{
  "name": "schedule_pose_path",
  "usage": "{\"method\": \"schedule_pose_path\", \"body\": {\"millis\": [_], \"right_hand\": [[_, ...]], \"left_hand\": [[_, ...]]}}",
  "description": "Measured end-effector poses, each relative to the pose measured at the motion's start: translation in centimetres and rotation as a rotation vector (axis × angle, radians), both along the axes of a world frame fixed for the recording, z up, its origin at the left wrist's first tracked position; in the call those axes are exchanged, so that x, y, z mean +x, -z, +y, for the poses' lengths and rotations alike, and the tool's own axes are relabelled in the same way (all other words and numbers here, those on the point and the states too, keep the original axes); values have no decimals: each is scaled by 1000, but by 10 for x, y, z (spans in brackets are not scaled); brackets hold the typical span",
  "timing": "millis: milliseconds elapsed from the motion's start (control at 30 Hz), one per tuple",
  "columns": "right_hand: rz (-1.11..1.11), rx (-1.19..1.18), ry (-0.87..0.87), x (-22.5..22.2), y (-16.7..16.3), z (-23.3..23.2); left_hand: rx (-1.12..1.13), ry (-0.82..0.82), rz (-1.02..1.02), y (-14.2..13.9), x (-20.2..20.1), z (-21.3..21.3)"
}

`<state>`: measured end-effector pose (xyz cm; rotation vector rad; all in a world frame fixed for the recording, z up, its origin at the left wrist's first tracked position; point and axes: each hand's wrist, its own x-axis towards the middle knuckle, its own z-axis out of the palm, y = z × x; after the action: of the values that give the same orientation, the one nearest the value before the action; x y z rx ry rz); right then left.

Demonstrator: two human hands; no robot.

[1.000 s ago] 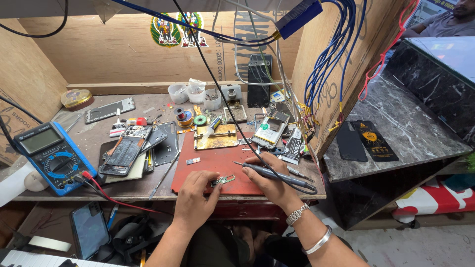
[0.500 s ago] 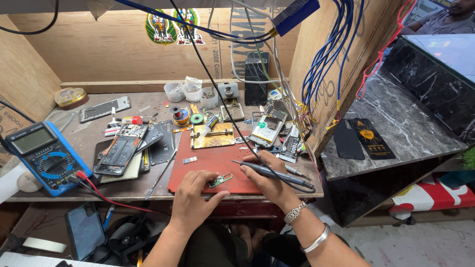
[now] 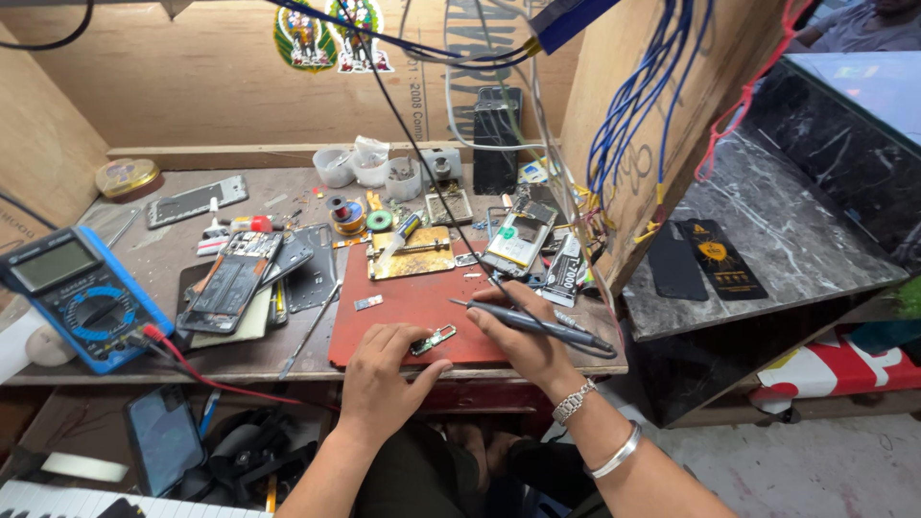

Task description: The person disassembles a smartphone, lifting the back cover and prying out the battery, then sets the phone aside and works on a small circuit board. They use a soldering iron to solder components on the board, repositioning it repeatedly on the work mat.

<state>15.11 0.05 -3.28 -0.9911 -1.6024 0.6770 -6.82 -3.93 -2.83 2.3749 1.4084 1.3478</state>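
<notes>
The fingertips of the left hand [image 3: 382, 369] pinch and press down a small circuit board [image 3: 434, 339], which lies on the red work mat [image 3: 403, 307] near the front edge of the bench [image 3: 173, 259]. The thumb sits at the board's near side and the other fingers curl over it from the left, so the hand is closed on the part rather than spread.

The right hand [image 3: 523, 341] is wrapped around a dark soldering iron [image 3: 532, 318], held like a pen. Its thin tip points left and hangs just above the mat, close to the board but apart from it. A metal watch and a bangle circle that wrist and forearm.

Further back on the mat lies a yellowish board holder [image 3: 414, 253]. At the mat's right rear corner rests an opened phone [image 3: 518, 240] with its insides showing. To the left of the mat a stack of dismantled phones [image 3: 230, 283] and frames sits on the bench, and a long thin tool lies slanted between them and the mat.

A blue multimeter [image 3: 82, 297] occupies the bench's left front corner, its red lead trailing over the edge. Small white cups [image 3: 369, 168] stand along the back edge, and a round tin [image 3: 122, 176] is in the left rear corner. Blue wires [image 3: 633, 125] hang down the wooden side wall on the right.
</notes>
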Motion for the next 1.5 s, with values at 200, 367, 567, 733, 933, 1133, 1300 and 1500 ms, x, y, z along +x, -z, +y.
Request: {"method": "schedule_pose_path", "body": {"millis": [200,367,567,733,933,1133,1300,1500], "right_hand": [[118,-149,47,-8,14,10],[253,-184,-16,-22,-1,35],[-127,62,65,-46,-60,86],[-373,227,171,-75,-89,116],[-504,301,158,-88,-95,128],[-643,328,171,-84,-95,145],[-595,296,107,-74,-87,154],[-453,155,168,-62,-83,132]], "left_hand": [[-16,45,-44,2,-13,0],[-2,68,-82,5,-21,3],[-36,69,-120,7,-29,4],[-15,78,-118,5,-37,3],[4,97,-133,5,-43,4],[9,103,-131,10,-45,7],[-4,99,-127,14,-44,8],[-46,128,-159,17,-47,12]]}}
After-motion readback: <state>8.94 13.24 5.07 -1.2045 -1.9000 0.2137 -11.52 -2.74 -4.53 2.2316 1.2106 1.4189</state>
